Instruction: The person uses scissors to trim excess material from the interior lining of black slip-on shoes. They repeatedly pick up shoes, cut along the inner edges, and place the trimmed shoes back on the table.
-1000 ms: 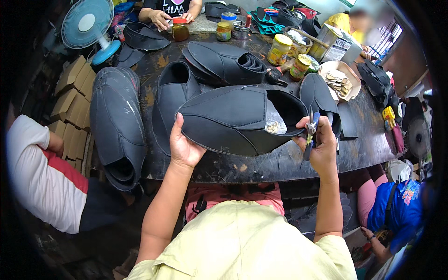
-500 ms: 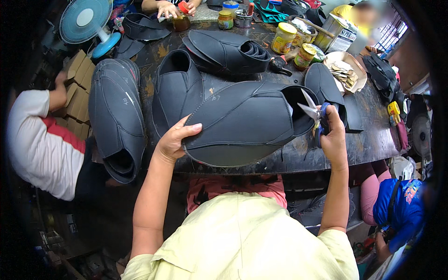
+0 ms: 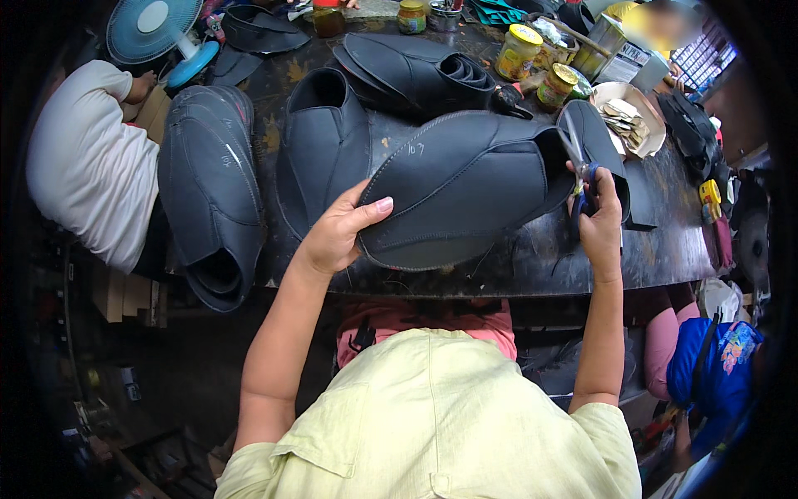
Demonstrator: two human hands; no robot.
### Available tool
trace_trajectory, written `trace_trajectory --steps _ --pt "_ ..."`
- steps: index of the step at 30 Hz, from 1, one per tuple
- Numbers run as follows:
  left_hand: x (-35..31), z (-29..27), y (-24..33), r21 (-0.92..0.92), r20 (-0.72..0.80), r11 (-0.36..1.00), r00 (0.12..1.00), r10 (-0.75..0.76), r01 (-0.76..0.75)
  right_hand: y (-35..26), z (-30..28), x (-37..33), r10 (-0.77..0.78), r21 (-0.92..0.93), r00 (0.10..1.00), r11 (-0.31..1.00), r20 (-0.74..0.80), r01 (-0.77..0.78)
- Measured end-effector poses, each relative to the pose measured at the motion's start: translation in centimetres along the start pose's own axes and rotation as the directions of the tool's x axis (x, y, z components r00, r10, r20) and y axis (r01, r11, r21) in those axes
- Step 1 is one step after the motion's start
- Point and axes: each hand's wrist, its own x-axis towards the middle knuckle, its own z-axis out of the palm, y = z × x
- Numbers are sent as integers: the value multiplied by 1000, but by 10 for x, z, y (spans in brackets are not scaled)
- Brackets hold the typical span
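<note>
A black stitched shoe upper point(image 3: 465, 183) is held above the table's near edge. My left hand point(image 3: 337, 233) grips its rounded end, thumb on top and fingers underneath. In my right hand point(image 3: 600, 229) is a pair of scissors point(image 3: 575, 148) with blue handles. Their blades point up and away, beside the upper's open collar, and look closer together than before; whether they touch the material I cannot make out. Just beyond lie another black upper point(image 3: 324, 150) and a stack of nested uppers point(image 3: 416, 73). One more pile of uppers point(image 3: 212, 183) lies at the left.
Yellow-lidded jars point(image 3: 519, 51) and a metal can point(image 3: 597, 50) stand at the back right, near a tray of small pale pieces point(image 3: 629, 116). A blue fan point(image 3: 154, 29) is at the far left. A person in a white shirt point(image 3: 91, 166) bends beside the table's left side.
Both hands have shifted slightly right and away with the upper, which has turned a little. The scissor blades have closed partway. The person at left has moved farther back along the table.
</note>
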Motion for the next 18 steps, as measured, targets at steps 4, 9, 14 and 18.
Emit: trace_trajectory --steps 4,9,14,18 --pt "-7 17 33 668 303 601 898 319 -439 -13 -6 -12 41 331 991 944 -126 3" --pt "-3 17 14 855 494 -211 868 52 -474 -23 -25 -38 170 475 985 866 15 -156" --pt "-20 17 -53 892 424 -190 905 43 -409 -35 -21 -79 343 342 895 836 285 -429" --pt "-26 30 -70 893 425 -200 902 77 -403 -49 -5 -102 400 396 771 686 496 -610"
